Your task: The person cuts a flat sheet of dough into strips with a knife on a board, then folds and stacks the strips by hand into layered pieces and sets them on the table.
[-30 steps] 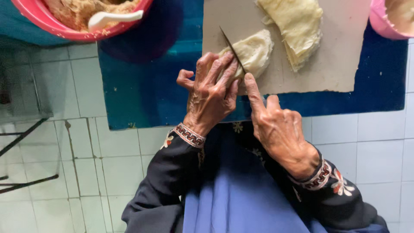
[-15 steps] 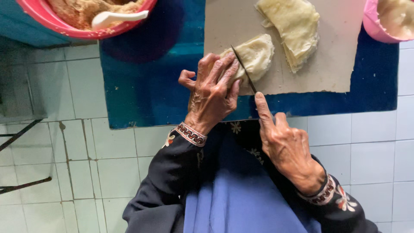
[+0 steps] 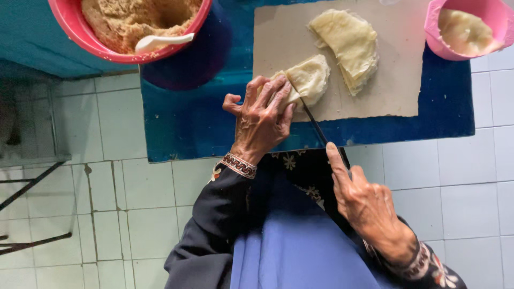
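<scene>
The left hand [image 3: 263, 119] presses flat, fingers spread, on a folded piece of thin dough [image 3: 306, 79] lying near the front edge of a grey cutting board [image 3: 399, 80]; it pins rather than grasps. The right hand [image 3: 369, 206] closes around the handle of a slim knife [image 3: 317, 126], forefinger laid along the spine, tip at the dough. The dough looks soft, limp and easily torn, best steadied under flat fingers. A second folded piece [image 3: 348, 45] lies just beside it. A red bowl of crumbly filling [image 3: 136, 24] with a white spoon [image 3: 163, 42] and a pink bowl [image 3: 468, 27] flank the board on the blue table [image 3: 182, 118].
</scene>
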A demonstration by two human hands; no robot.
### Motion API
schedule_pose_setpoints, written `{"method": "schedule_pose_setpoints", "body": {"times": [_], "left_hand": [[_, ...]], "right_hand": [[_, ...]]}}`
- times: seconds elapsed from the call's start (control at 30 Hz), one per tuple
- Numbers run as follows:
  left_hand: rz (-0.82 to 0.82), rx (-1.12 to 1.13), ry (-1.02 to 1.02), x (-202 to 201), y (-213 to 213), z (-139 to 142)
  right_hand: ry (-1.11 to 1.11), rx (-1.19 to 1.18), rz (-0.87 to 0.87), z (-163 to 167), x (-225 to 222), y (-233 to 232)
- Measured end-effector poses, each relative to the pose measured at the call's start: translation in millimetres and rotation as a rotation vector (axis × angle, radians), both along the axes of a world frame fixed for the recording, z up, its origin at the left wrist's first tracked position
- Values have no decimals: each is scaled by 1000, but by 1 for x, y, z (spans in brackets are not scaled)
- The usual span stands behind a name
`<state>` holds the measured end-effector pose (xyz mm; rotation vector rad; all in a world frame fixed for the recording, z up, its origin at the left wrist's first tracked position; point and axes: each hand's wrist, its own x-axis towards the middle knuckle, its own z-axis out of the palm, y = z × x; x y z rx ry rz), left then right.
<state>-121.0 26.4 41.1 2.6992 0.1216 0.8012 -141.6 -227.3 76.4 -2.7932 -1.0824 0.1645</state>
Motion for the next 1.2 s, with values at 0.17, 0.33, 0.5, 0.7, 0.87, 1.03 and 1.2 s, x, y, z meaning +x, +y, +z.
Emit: {"method": "schedule_pose_setpoints", "body": {"times": [0.17, 0.33, 0.5, 0.7, 0.87, 1.03, 1.2], "left_hand": [[1, -204, -15, -3, -3, 0], [140, -162, -35, 6, -9, -4], [41, -219, 66, 9, -11, 10], [19, -237, 445, 24, -6, 32], [-82, -311, 569, 42, 7, 40], [-144, -414, 492, 39, -3, 50], [48, -640, 501, 13, -20, 71]], "right_hand": [[194, -41, -92, 12, -20, -37], [362, 357, -89, 24, -4, -95], [276, 641, -293, 15, 29, -115], [19, 780, -188, -9, 95, -94], [77, 850, -193, -10, 118, -83], [320, 807, -313, -1, 125, -84], [515, 855, -321, 9, 130, -83]]}}
